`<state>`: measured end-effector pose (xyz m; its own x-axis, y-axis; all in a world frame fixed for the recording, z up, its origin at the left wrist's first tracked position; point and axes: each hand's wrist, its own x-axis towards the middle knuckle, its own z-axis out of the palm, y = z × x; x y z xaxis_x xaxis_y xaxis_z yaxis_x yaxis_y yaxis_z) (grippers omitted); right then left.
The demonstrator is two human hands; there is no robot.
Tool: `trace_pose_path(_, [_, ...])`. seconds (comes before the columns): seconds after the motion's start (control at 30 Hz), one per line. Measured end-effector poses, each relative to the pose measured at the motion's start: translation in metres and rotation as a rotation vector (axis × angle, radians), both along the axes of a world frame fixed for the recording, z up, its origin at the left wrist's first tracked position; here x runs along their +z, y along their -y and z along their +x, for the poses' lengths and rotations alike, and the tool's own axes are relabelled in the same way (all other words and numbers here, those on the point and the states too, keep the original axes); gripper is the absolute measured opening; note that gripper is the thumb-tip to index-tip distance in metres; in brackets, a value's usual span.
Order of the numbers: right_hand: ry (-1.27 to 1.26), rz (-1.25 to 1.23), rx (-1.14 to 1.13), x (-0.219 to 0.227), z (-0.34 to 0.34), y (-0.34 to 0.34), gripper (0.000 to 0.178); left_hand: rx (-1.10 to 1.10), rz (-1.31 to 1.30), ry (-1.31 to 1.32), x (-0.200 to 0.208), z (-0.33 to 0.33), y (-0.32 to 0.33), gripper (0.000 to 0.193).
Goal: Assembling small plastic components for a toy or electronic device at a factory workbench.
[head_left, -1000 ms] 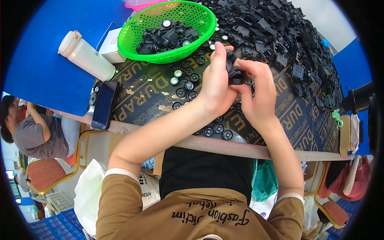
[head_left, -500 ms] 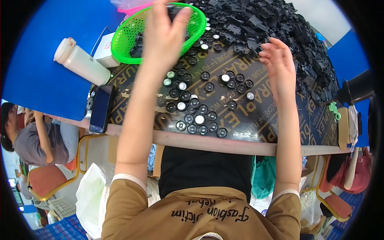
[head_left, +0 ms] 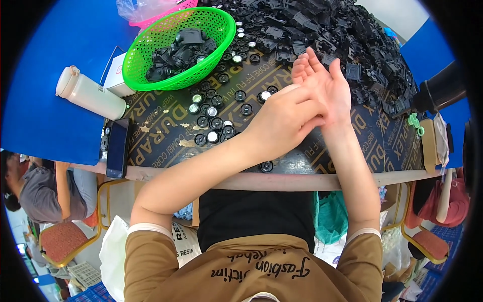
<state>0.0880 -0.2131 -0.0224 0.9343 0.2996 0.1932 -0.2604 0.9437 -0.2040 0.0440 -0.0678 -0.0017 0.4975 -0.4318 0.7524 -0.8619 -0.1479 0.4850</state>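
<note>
My left hand (head_left: 288, 117) reaches across the table, its fingers curled so that the fingertips rest against my right wrist. Nothing shows inside that hand. My right hand (head_left: 327, 88) is open, palm up and fingers loosely spread, holding nothing. Small round black wheel-like pieces (head_left: 215, 124), some with white or silver centres, lie scattered on the table to the left of the hands; my left hand and forearm cover others. Farther left, a green perforated basket (head_left: 176, 83) holds black plastic parts (head_left: 185, 50). Beyond my right hand rises a large heap of black plastic parts (head_left: 312, 30).
Left of the basket stand a white bottle (head_left: 95, 94) and a white box (head_left: 115, 75), with a phone (head_left: 117, 148) nearby. A pink basket (head_left: 166, 12) sits behind. At right are a black tube-like object (head_left: 440, 90) and a green plastic piece (head_left: 415, 124). People sit at both sides.
My left hand has come away from the green basket, moving right and nearer to meet my right wrist. My right hand has turned palm up and shifted slightly left.
</note>
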Motion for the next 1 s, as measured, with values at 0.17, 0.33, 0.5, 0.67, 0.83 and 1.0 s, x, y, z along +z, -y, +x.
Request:
trace_pose_path(0.17, [-0.077, -0.049, -0.012, 0.003, -0.005, -0.008, 0.056, 0.037, 0.037, 0.038, -0.003, 0.002, 0.0, 0.012])
trace_pose_path(0.33, [-0.107, -0.037, -0.032, 0.008, -0.002, -0.004, 0.049, -0.023, 0.085, 0.006, -0.006, -0.002, -0.005, 0.009])
trace_pose_path(0.5, [0.09, -0.864, -0.559, 0.028, 0.015, 0.051, 0.021, -0.397, 0.581, -0.102, -0.018, -0.018, -0.002, 0.014])
trace_pose_path(0.67, [0.545, -2.378, -0.925, 0.03, 0.043, 0.081, 0.015, -0.383, 0.443, 0.088, -0.017, -0.019, -0.002, 0.008])
trace_pose_path(0.83, [0.79, -2.492, -0.696, 0.011, 0.059, 0.056, 0.056, -0.3, 0.444, -0.035, -0.011, -0.015, -0.004, 0.005])
trace_pose_path(1.0, [0.874, -2.747, -0.866, -0.007, 0.038, 0.033, 0.048, -0.166, 0.421, -0.043, -0.006, 0.002, -0.016, 0.012])
